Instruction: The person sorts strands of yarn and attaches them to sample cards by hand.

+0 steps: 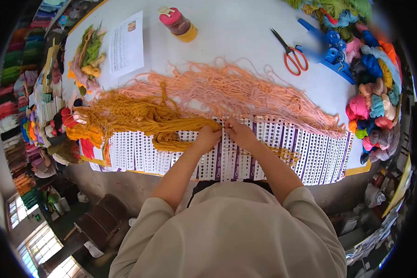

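A thick hank of mustard yarn [185, 125] runs from the left across the table and ends at my left hand [208, 138], whose fingers are closed around it. Close beside it, my right hand [240, 134] is in a pinch over the cards; whatever its fingertips hold is too small to make out. Under both hands lie white cards [273, 162] with rows of punched holes and purple bands, set side by side. Thin mustard strands [285, 156] trail over the cards right of my right forearm. Loose peach and pink yarn [245, 88] spreads behind the cards.
Red-handled scissors [295, 60], a blue plastic holder [333, 48] and a pink-lidded jar [177, 24] stand or lie farther back. A printed sheet [126, 44] lies near green yarn [91, 48] at left. Colourful skeins [373, 102] pile up along the right edge.
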Motion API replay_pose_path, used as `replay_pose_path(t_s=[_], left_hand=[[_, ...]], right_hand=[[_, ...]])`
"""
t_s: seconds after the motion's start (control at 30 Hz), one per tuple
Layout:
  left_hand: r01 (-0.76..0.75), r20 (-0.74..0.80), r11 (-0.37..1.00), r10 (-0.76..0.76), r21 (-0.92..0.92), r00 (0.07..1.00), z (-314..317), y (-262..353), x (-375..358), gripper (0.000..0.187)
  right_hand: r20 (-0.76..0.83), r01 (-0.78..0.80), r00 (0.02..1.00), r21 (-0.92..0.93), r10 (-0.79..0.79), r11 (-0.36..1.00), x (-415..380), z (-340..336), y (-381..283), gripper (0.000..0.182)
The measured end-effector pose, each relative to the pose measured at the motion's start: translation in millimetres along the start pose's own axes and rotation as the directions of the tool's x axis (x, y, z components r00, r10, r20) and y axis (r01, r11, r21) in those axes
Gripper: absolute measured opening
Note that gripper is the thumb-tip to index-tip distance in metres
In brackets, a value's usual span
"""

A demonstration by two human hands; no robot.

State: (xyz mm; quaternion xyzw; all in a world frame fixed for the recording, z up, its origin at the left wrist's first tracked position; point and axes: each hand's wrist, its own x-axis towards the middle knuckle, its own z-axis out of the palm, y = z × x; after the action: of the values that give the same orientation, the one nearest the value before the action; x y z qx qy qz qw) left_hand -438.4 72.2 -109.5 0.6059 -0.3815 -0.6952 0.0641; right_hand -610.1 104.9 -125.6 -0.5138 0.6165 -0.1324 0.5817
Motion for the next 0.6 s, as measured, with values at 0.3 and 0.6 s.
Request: replay_pose_path(t_s=[0.3,0.6], left_hand=[[-0.077,-0.250,0.972,0.133,0.220,0.959,-46,-18,-9,0.019],[-0.023,-0.240,0.999,0.016,-0.028,0.971,-28,6,-21,0.013]], right_hand=[[0.044,0.035,0.998,0.066,-0.038,0.997,-2,2,10,0.023],[0.074,0.021,0.997,-0.038,-0.018,0.999,-5,-2,1,0.028]])
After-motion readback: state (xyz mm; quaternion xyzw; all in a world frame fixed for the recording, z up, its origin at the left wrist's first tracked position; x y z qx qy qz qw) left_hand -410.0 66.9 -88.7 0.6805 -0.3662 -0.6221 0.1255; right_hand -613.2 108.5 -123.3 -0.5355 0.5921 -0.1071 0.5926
